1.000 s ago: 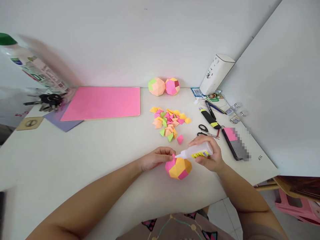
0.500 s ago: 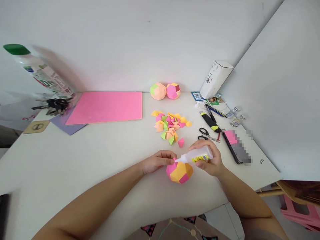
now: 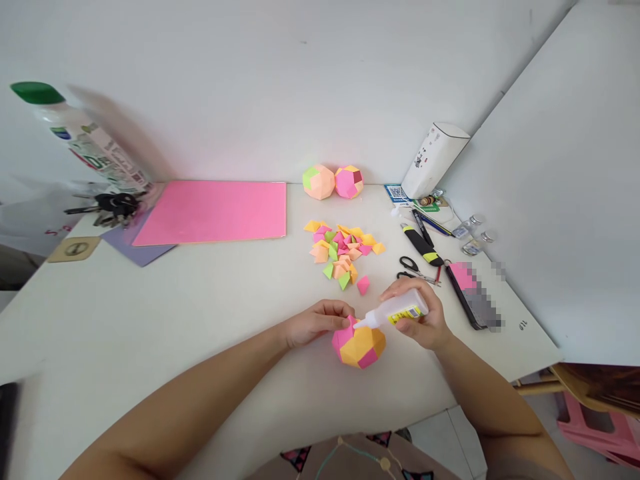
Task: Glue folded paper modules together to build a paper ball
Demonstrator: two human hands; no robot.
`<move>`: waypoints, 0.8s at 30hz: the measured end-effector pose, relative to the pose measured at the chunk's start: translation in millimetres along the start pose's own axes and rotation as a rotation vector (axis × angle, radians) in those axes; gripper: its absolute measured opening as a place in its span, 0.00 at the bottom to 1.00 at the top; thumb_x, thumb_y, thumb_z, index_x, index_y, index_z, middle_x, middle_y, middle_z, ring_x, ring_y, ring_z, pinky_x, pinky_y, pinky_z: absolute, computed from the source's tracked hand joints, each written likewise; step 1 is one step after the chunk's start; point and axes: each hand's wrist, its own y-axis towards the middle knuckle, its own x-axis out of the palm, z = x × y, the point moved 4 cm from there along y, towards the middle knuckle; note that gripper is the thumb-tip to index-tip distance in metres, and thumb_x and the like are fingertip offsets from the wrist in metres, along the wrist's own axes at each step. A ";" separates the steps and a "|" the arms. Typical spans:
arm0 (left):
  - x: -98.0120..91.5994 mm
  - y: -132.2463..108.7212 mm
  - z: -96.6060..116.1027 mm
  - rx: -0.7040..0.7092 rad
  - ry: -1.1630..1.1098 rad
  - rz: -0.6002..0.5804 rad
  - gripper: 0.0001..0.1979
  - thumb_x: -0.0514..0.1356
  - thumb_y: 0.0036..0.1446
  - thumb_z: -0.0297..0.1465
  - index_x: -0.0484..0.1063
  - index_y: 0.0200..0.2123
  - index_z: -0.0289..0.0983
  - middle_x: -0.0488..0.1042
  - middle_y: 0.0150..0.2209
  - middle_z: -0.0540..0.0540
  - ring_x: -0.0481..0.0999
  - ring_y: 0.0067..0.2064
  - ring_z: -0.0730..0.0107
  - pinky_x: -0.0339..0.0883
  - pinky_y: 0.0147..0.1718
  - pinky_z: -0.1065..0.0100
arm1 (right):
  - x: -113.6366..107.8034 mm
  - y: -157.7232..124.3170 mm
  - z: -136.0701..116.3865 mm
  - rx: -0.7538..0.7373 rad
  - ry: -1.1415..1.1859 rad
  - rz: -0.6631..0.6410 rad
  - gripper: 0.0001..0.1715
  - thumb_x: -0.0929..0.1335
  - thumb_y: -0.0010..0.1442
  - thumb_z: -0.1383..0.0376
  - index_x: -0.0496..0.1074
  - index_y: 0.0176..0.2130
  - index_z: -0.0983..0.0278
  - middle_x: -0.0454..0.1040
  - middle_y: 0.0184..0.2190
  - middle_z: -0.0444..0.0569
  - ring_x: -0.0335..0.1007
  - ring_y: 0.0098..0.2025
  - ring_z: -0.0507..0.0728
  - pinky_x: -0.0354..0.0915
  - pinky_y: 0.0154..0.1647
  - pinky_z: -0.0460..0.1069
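Over the desk (image 3: 225,287) by white walls (image 3: 240,87), left hand (image 3: 316,324) seemingly pinches ball (image 3: 359,347), right hand (image 3: 431,323) clasps bottle (image 3: 397,309).

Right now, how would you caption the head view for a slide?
Right hand holds a bottle tilted toward a pink-and-orange paper ball, left hand pinching its pink side.

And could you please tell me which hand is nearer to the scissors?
Right. The right hand, holding the bottle, is just this side of the scissors; the left hand, at the paper ball, is farther left.
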 end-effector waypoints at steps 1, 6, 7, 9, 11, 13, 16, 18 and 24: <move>-0.2 0.1 0.1 0.003 -0.005 0.004 0.08 0.63 0.48 0.33 0.73 0.28 0.33 0.69 0.28 0.48 0.66 0.30 0.72 0.59 0.32 0.70 | 0.1 -0.3 0.3 0.007 0.003 0.003 0.18 0.71 0.52 0.59 0.65 0.41 0.60 0.73 0.34 0.50 0.69 0.36 0.57 0.66 0.33 0.52; -2.0 -0.4 -0.1 0.018 -0.007 0.005 0.06 0.62 0.50 0.31 0.72 0.28 0.34 0.68 0.28 0.49 0.66 0.30 0.73 0.59 0.33 0.69 | -7.7 0.7 9.6 0.086 0.099 0.136 0.15 0.69 0.55 0.63 0.62 0.41 0.59 0.71 0.39 0.49 0.70 0.33 0.55 0.66 0.27 0.50; -1.7 -0.7 0.0 0.025 -0.008 -0.011 0.06 0.62 0.50 0.31 0.72 0.28 0.34 0.68 0.27 0.48 0.66 0.31 0.72 0.59 0.33 0.69 | -10.1 2.0 12.6 0.104 0.137 0.156 0.15 0.69 0.55 0.63 0.60 0.40 0.58 0.70 0.39 0.48 0.70 0.30 0.53 0.67 0.27 0.50; -1.1 -1.3 0.5 0.037 -0.006 -0.041 0.06 0.61 0.50 0.31 0.72 0.28 0.33 0.68 0.28 0.48 0.67 0.31 0.71 0.60 0.34 0.68 | -13.5 5.1 20.0 0.182 0.179 0.158 0.15 0.70 0.54 0.64 0.58 0.36 0.59 0.69 0.41 0.46 0.71 0.28 0.52 0.68 0.30 0.53; -1.1 -1.7 0.9 0.048 -0.001 -0.054 0.06 0.61 0.50 0.31 0.72 0.28 0.33 0.68 0.29 0.47 0.68 0.32 0.70 0.60 0.35 0.67 | -15.7 7.4 28.4 0.300 0.136 0.148 0.18 0.71 0.52 0.64 0.55 0.30 0.61 0.67 0.41 0.45 0.71 0.29 0.51 0.68 0.34 0.54; -1.2 -1.7 0.9 0.054 0.003 -0.065 0.06 0.61 0.50 0.31 0.73 0.28 0.33 0.68 0.29 0.46 0.68 0.33 0.69 0.61 0.36 0.66 | -17.9 8.7 34.6 0.374 -0.008 0.150 0.21 0.71 0.51 0.64 0.53 0.25 0.62 0.65 0.40 0.46 0.70 0.31 0.52 0.66 0.34 0.52; -1.2 -1.4 0.8 0.058 0.008 -0.077 0.06 0.62 0.50 0.31 0.72 0.27 0.33 0.69 0.30 0.46 0.69 0.34 0.68 0.61 0.38 0.64 | -19.9 10.1 36.5 0.311 -0.332 0.168 0.22 0.70 0.49 0.66 0.51 0.20 0.63 0.64 0.35 0.47 0.67 0.37 0.55 0.63 0.35 0.51; -1.1 -1.3 0.7 0.057 0.008 -0.080 0.06 0.62 0.49 0.31 0.72 0.26 0.33 0.69 0.30 0.46 0.69 0.34 0.68 0.61 0.38 0.64 | -18.8 9.9 36.2 0.237 -0.543 0.159 0.20 0.69 0.48 0.68 0.51 0.18 0.62 0.63 0.32 0.47 0.64 0.39 0.56 0.61 0.35 0.50; 0.0 -1.2 1.0 0.054 0.002 -0.088 0.06 0.63 0.48 0.31 0.72 0.25 0.34 0.69 0.30 0.46 0.68 0.33 0.68 0.60 0.36 0.65 | -16.0 4.7 44.6 0.396 -0.990 0.000 0.15 0.64 0.49 0.70 0.51 0.20 0.62 0.59 0.29 0.45 0.59 0.26 0.51 0.56 0.26 0.48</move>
